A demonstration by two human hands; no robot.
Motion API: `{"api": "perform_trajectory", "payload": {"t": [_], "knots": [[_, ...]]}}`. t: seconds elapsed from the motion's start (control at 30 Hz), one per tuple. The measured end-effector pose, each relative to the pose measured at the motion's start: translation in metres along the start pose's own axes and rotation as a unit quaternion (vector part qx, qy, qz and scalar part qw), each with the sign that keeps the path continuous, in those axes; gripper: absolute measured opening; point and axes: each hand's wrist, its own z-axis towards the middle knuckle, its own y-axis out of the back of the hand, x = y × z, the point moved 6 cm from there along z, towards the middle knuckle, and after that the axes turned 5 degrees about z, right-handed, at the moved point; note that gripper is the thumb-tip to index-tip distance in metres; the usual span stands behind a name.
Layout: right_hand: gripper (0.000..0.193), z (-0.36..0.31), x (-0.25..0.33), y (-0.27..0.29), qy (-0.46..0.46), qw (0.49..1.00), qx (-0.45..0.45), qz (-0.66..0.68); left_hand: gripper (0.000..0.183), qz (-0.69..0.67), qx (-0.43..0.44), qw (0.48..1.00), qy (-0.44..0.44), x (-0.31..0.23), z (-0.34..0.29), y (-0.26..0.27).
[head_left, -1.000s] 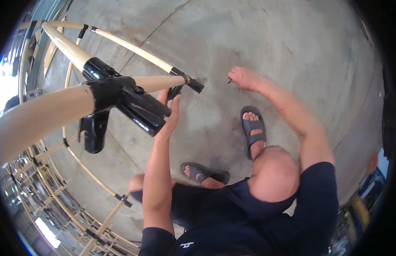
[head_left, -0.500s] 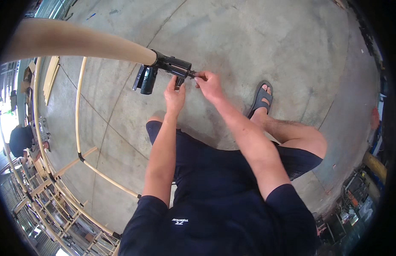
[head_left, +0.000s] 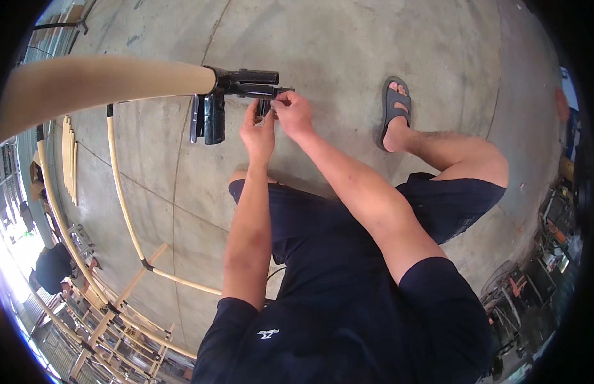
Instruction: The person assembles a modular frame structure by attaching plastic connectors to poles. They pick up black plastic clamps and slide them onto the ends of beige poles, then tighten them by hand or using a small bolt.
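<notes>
A thick beige pipe comes in from the upper left and ends in a black pipe joint made of several curved metal sleeve pieces. One black sleeve of it points down toward me. My left hand pinches a small lower piece of the joint between thumb and fingers. Close beside it, my right hand is closed at the joint's right end, thumb against fingertips. Whatever small part sits in those fingertips is hidden; a thin dark metal bit sticks out just above them.
Frames of beige pipes with black joints stand at the left, and more pipework fills the lower left. Loose beige lengths lie on the concrete floor. Another person is at the far left. Dark clutter lines the right edge.
The view has shifted, so the joint and both hands appear a little farther left and higher. My right fingers now sit lower on the joint's end, nearer my left hand.
</notes>
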Motion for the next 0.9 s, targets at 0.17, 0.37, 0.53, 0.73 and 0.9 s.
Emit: {"api": "perform_trajectory", "payload": {"t": [0.17,0.37,0.53,0.73,0.9], "knots": [[0.008,-0.006,0.003,-0.003,-0.051,0.989,0.044,0.135,0.047,-0.017,0.009,1.0,-0.01,0.003,0.004,0.002],[0.007,-0.016,0.0,-0.008,-0.092,0.97,0.017,0.225,0.046,-0.07,0.016,0.997,0.004,0.005,0.001,0.006],[0.007,-0.019,-0.01,-0.012,-0.116,0.94,-0.028,0.32,0.047,-0.062,0.026,0.998,0.004,0.008,0.004,0.004],[0.007,-0.024,-0.014,-0.018,-0.133,0.936,-0.048,0.321,0.047,-0.089,0.008,0.996,0.02,0.007,0.004,0.006],[0.006,-0.017,-0.016,-0.011,-0.115,0.939,-0.047,0.32,0.043,-0.024,0.028,0.999,-0.011,-0.005,0.007,0.008]]}}
